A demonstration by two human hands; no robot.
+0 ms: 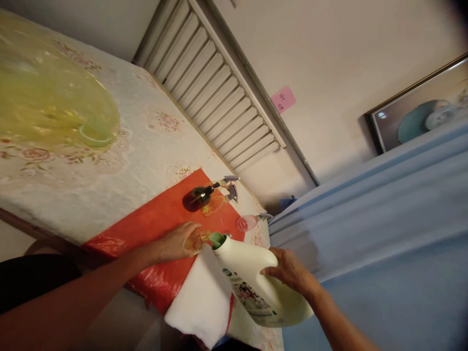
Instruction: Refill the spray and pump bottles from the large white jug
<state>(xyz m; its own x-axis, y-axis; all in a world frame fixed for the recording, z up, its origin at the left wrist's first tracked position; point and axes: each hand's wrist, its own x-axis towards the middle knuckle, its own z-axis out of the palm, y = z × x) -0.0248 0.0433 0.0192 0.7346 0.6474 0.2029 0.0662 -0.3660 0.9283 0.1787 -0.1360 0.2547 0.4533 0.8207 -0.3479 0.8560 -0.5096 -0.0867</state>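
- Right hand (288,269) clasps the tilted white jug (256,287), spout toward the left hand.
- Left hand (177,242) wraps the small amber bottle (197,240), steadying it beneath the green spout (216,239).

cream jug (256,282), red sheet (161,219), floral tablecloth (109,165)

Four small bottles: dark (200,196), orange (215,202), pink (247,223), amber (195,240); one jug (256,287).

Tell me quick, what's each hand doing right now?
Left hand: closed around a small orange bottle, holding it on the red sheet.
Right hand: gripping the big white jug, tipped toward the small bottle.
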